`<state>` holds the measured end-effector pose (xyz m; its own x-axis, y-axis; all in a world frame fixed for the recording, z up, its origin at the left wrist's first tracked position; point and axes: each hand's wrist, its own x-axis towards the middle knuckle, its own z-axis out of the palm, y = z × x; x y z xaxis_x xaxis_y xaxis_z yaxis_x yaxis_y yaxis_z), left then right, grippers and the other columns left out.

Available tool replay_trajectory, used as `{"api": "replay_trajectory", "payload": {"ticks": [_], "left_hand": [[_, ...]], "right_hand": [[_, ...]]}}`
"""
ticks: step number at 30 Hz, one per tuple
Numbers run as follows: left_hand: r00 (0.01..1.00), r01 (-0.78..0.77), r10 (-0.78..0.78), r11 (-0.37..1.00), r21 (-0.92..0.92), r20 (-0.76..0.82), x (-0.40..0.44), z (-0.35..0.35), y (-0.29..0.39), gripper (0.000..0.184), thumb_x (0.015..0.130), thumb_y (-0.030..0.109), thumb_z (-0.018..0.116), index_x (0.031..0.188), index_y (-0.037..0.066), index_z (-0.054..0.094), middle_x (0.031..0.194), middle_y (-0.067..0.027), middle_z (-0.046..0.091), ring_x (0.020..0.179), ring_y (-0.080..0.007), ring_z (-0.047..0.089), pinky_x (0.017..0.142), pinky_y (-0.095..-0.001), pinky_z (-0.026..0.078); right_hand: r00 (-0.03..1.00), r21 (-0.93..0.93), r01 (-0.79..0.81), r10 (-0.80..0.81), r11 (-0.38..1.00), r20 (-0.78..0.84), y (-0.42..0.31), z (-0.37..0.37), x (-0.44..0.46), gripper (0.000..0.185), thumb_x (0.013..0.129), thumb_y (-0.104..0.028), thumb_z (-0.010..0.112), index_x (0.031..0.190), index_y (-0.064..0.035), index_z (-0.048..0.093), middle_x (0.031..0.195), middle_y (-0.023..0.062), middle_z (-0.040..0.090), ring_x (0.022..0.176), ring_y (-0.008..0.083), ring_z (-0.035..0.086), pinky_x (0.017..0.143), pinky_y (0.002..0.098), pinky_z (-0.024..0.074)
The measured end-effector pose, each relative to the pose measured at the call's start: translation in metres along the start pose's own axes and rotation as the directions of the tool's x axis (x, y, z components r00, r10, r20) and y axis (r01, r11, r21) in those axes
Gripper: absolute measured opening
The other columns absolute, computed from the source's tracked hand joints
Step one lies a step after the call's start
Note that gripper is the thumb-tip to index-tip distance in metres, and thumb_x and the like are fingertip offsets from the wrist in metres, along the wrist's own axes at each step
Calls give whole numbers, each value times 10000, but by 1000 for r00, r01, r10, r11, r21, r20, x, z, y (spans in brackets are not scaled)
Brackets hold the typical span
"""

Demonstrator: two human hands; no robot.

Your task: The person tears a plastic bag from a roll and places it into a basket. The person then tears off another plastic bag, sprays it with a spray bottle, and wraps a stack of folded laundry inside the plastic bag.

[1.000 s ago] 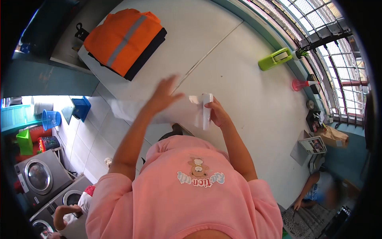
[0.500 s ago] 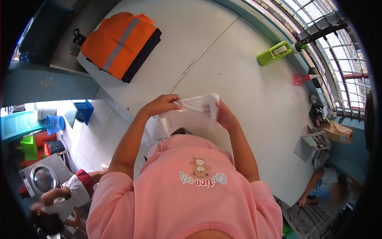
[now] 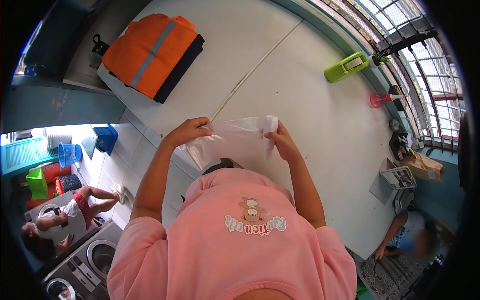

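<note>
A roll of clear plastic bags point(image 3: 270, 125) is held in front of my chest, near the table's front edge. My right hand point(image 3: 283, 141) is closed around the roll, thumb on its near side. My left hand point(image 3: 189, 132) pinches the unrolled plastic sheet point(image 3: 230, 137) at its upper left part, so the sheet stretches between both hands. Its loose end hangs to the left, below my left hand. Farther off, a folded orange garment with a grey stripe point(image 3: 145, 55) lies on dark folded cloth point(image 3: 181, 70).
The white table point(image 3: 320, 195) carries a green tape dispenser point(image 3: 346, 67), a red spray bottle point(image 3: 382, 100) and a small plant point(image 3: 380, 58) along the window side. A paper bag point(image 3: 424, 166) is at right. One person point(image 3: 75, 215) is by washing machines point(image 3: 101, 256), another point(image 3: 407, 235) sits right.
My left hand has moved left, drawing more plastic out from the roll. My right hand has shifted slightly right. The person near the washing machines has moved, and more machines show.
</note>
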<state>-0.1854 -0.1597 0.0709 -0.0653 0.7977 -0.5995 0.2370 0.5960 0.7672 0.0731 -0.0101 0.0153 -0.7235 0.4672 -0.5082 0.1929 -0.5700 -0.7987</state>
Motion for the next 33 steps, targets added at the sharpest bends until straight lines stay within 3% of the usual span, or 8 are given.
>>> {"api": "replay_trajectory", "payload": {"ticks": [3, 5, 8, 11, 15, 17, 23, 33], "left_hand": [[999, 16, -17, 999, -29, -31, -4, -3, -1, 187, 756, 189, 567, 855, 33, 537, 790, -25, 546, 741, -87, 482, 689, -206, 377], [999, 18, -20, 999, -47, -41, -7, -5, -2, 184, 757, 186, 567, 857, 35, 537, 792, -25, 549, 744, -88, 485, 692, -205, 378], [997, 35, -37, 999, -42, -61, -10, -5, -2, 176, 757, 181, 566, 860, 40, 537, 792, -26, 553, 748, -91, 490, 697, -205, 380], [995, 61, -61, 998, -14, -79, -13, -8, -2, 171, 758, 176, 566, 862, 44, 537, 790, -28, 555, 744, -94, 494, 699, -206, 382], [990, 84, -83, 996, 9, -114, -20, -14, 4, 170, 758, 176, 566, 865, 47, 535, 784, -31, 556, 728, -98, 498, 695, -210, 387], [989, 81, -80, 997, 2, -121, -24, -18, 5, 172, 758, 178, 567, 863, 46, 532, 782, -32, 556, 723, -99, 500, 691, -212, 389], [990, 68, -64, 997, 26, -128, -29, -20, 9, 164, 759, 173, 570, 845, 40, 529, 760, -32, 552, 704, -96, 501, 673, -212, 396], [983, 66, -58, 997, 46, -173, -38, -27, 15, 160, 757, 185, 571, 826, 46, 531, 725, -37, 546, 675, -97, 503, 646, -213, 402]], "right_hand": [[1000, 84, 9, -9, 996, 0, -4, 1, -3, 472, 697, -138, 465, 1149, -37, 375, 1019, 71, 478, 923, 176, 469, 810, 314, 377], [999, 292, -11, -4, 956, 48, -7, 0, -7, 432, 722, -177, 408, 1132, -40, 393, 983, 69, 499, 870, 171, 495, 775, 321, 406], [991, 421, -132, 113, 897, 71, -1, -10, -5, 417, 727, -201, 384, 1114, -48, 414, 961, 66, 515, 838, 166, 510, 735, 324, 432], [992, 489, -113, 71, 865, 104, 8, -17, -2, 398, 759, -251, 403, 1101, -48, 433, 950, 65, 527, 850, 167, 516, 740, 334, 443], [987, 474, -158, 159, 866, 36, 16, -19, -2, 484, 767, -308, 467, 1162, -42, 377, 1017, 86, 500, 912, 189, 499, 776, 343, 436], [996, 201, -74, 84, 977, -42, 11, -17, -6, 601, 753, -330, 530, 1221, -35, 295, 1087, 108, 453, 982, 214, 461, 836, 352, 400], [998, -33, -49, 47, 998, -40, 11, -15, -2, 625, 746, -267, 525, 1253, -34, 243, 1106, 123, 440, 1030, 245, 430, 890, 369, 333], [977, 412, -134, 190, 901, -99, 26, -26, 6, 533, 766, -280, 488, 1214, -63, 299, 1066, 107, 448, 963, 211, 459, 801, 349, 401]]}}
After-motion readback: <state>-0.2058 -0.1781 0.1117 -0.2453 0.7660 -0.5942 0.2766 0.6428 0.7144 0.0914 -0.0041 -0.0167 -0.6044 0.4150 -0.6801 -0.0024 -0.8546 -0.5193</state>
